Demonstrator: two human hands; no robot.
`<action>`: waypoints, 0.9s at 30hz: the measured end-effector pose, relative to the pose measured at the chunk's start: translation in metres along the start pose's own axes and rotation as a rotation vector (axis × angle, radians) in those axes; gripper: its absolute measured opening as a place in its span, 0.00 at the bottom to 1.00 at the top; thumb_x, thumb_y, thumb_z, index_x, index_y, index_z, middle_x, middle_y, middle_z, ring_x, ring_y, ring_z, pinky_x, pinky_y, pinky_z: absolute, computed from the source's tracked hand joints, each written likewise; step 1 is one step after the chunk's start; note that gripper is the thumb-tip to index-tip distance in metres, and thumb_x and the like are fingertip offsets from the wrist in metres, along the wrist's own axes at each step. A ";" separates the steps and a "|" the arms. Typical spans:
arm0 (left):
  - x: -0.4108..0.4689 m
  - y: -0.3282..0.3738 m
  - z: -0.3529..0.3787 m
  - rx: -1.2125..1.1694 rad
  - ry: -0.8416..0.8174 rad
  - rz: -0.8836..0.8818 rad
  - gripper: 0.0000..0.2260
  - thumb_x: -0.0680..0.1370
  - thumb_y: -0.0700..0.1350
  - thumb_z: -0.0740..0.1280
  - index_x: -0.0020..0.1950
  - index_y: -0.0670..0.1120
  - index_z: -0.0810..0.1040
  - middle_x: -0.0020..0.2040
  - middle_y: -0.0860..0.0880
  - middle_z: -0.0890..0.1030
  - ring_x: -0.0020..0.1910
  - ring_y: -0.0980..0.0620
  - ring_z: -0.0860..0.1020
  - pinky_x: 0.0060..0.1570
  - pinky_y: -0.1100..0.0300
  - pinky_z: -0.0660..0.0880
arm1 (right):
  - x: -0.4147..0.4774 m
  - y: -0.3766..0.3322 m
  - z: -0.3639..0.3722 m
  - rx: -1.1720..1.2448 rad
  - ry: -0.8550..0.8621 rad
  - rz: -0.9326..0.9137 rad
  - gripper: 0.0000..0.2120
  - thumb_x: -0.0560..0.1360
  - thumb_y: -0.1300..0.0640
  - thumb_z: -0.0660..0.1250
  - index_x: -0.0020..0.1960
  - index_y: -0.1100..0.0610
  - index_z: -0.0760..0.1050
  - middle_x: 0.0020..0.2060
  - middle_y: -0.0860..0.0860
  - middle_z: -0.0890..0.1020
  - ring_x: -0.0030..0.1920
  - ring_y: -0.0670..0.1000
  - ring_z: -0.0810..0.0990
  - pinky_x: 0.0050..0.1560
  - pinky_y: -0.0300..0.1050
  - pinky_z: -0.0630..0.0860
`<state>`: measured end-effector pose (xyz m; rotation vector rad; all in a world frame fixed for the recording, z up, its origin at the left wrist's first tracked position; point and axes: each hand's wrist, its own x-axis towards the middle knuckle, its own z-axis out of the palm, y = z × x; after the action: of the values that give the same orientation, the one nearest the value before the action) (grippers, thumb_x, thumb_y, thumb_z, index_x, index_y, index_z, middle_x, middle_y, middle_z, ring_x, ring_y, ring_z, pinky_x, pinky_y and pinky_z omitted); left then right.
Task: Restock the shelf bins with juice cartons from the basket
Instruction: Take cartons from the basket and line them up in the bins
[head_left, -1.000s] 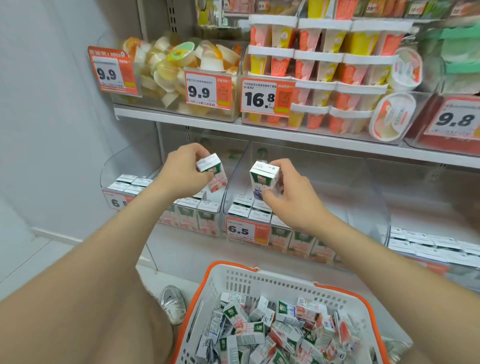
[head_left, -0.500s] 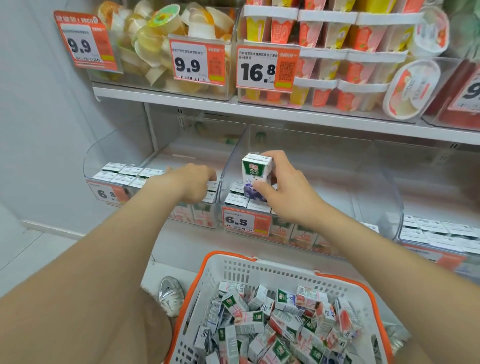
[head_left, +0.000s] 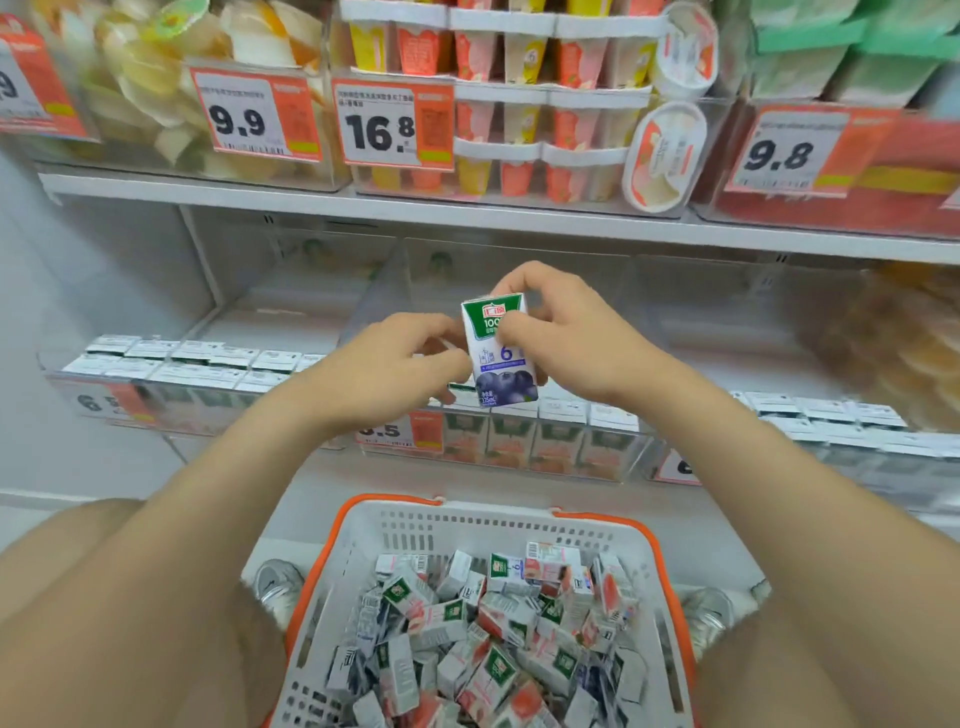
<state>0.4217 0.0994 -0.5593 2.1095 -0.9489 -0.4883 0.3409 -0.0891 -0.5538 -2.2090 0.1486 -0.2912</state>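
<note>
A small white and green juice carton (head_left: 503, 358) with blueberries on its front stands upright in the air in front of the middle clear shelf bin (head_left: 613, 457). My right hand (head_left: 571, 338) grips its top and right side. The fingertips of my left hand (head_left: 389, 364) pinch its lower left edge. Below me, the white basket (head_left: 519, 522) with orange handles holds several loose cartons (head_left: 493, 639). The left bin (head_left: 156, 376) and the middle bin hold rows of upright cartons.
A third bin (head_left: 841, 426) of cartons sits at the right. The shelf above (head_left: 467, 218) carries jelly cups and price tags reading 9.9, 16.8 and 9.8. My knees and shoes flank the basket, and a white wall stands at the left.
My left hand set its carton down in the left bin, then came right to the blueberry carton. My right hand lifted and turned that carton so its front faces me.
</note>
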 end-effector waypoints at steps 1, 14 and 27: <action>0.003 0.005 0.008 -0.104 -0.052 -0.012 0.13 0.79 0.52 0.67 0.63 0.55 0.82 0.55 0.54 0.87 0.50 0.53 0.86 0.58 0.46 0.82 | -0.006 0.005 -0.008 0.012 0.000 0.009 0.10 0.72 0.54 0.66 0.53 0.51 0.74 0.32 0.51 0.84 0.29 0.52 0.79 0.32 0.57 0.78; 0.047 0.078 0.145 0.000 0.293 0.309 0.10 0.84 0.55 0.64 0.58 0.53 0.82 0.51 0.58 0.84 0.49 0.59 0.81 0.50 0.58 0.77 | -0.084 0.049 -0.137 -0.360 0.132 0.095 0.12 0.85 0.48 0.63 0.65 0.50 0.76 0.50 0.47 0.80 0.45 0.45 0.78 0.48 0.48 0.73; 0.101 0.131 0.272 0.810 0.122 0.529 0.26 0.82 0.59 0.48 0.69 0.45 0.74 0.73 0.40 0.73 0.73 0.37 0.69 0.70 0.42 0.68 | -0.143 0.178 -0.248 -0.895 0.284 0.458 0.34 0.74 0.72 0.69 0.77 0.52 0.68 0.65 0.59 0.72 0.62 0.63 0.75 0.60 0.57 0.76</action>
<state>0.2639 -0.1657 -0.6361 2.3691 -1.7611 0.3596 0.1374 -0.3569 -0.5716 -2.8861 1.1051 -0.3129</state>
